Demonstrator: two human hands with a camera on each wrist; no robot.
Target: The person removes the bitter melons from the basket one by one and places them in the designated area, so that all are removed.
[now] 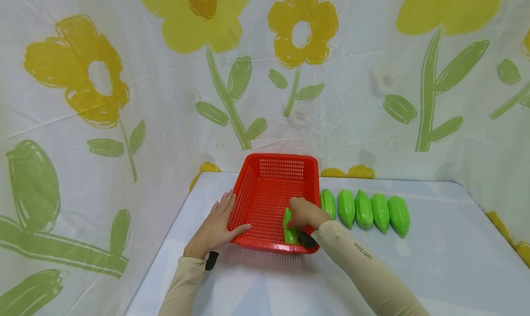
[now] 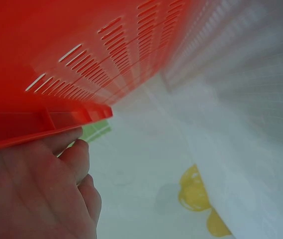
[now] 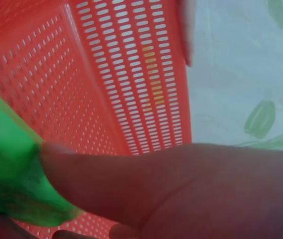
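A red perforated plastic basket [image 1: 273,215] sits on the table, seen in all three views. Inside its near right corner, my right hand [image 1: 305,212] holds a green ridged star fruit [image 1: 291,233]. The right wrist view shows the thumb pressed along the side of this star fruit [image 3: 12,159], with fingertips under it. My left hand [image 1: 215,226] rests on the basket's left rim, fingers extended and thumb over the near left corner. In the left wrist view the left palm [image 2: 37,189] lies against the outside of the rim.
Several more green star fruit [image 1: 363,209] lie side by side in a row right of the basket, the leftmost close to its wall. A white table [image 1: 434,261] carries everything. A flower-printed curtain [image 1: 352,100] hangs behind and at both sides.
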